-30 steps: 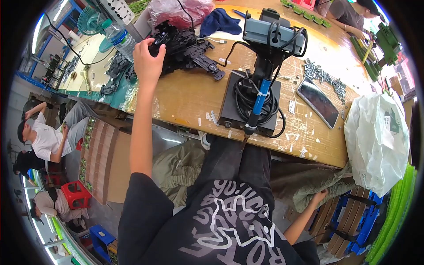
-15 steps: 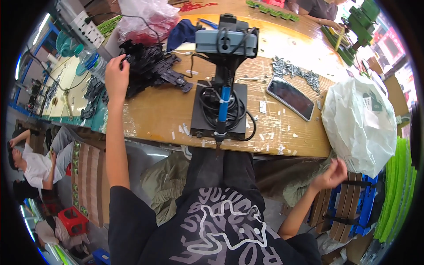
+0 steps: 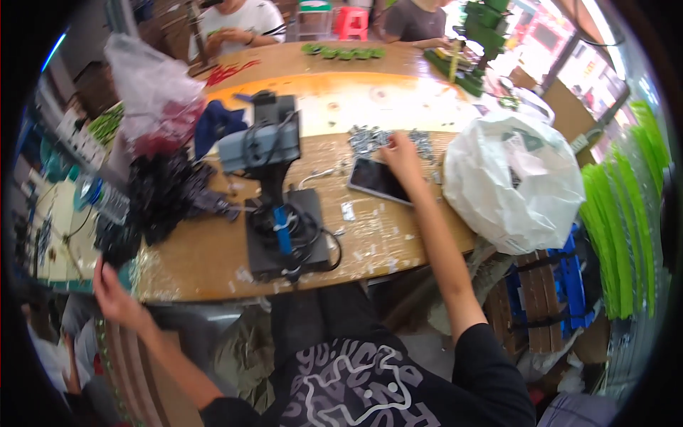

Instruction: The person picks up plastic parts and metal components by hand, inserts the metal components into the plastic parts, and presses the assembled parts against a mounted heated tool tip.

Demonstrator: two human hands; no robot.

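My right hand (image 3: 403,158) reaches over the phone (image 3: 377,179) to a heap of small silvery metal parts (image 3: 366,140). Its fingers are bent together at the heap's edge, and what they pinch, if anything, is too small to make out. Low at the left table edge is my left hand (image 3: 119,300), its fingers stretched out and apart. Their tips lie just below some black parts (image 3: 117,240); whether they touch cannot be told. A larger pile of black plastic parts (image 3: 160,196) lies farther in, beside a clear water bottle (image 3: 107,199).
In the middle stands a grey-blue tool (image 3: 260,146) on a dark base (image 3: 267,267) with coiled cable. A white plastic bag (image 3: 512,185) sits at the right edge, near green strips (image 3: 622,242). Two people work across the table, near a green machine (image 3: 484,43).
My right hand has gone from beside the white bag up to the metal parts. My left hand has left the black pile and dropped to the table's left edge. The view has shifted.
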